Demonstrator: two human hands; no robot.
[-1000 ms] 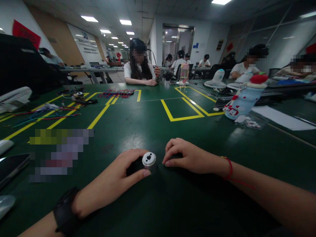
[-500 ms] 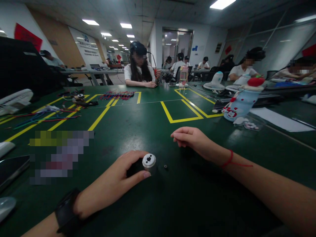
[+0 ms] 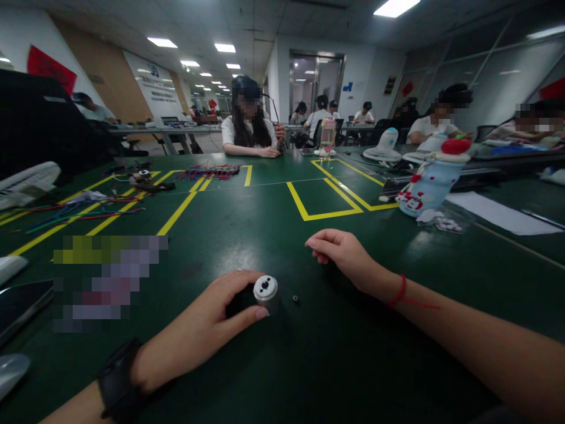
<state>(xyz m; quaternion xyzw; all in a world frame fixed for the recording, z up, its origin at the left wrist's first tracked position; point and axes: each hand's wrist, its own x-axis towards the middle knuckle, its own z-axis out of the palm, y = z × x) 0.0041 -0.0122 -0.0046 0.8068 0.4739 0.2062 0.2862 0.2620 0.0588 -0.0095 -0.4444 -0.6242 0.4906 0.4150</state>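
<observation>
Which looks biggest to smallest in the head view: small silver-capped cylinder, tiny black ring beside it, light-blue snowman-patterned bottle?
1. Light-blue snowman-patterned bottle, though it lies farther from the camera.
2. Small silver-capped cylinder, held by the left hand.
3. Tiny black ring, clearly smallest.

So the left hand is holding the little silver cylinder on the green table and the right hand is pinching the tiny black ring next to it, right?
Not quite. The head view shows the left hand holding the silver cylinder on the green table, but the right hand is apart from the tiny black ring, which lies by itself on the table beside the cylinder.
</observation>
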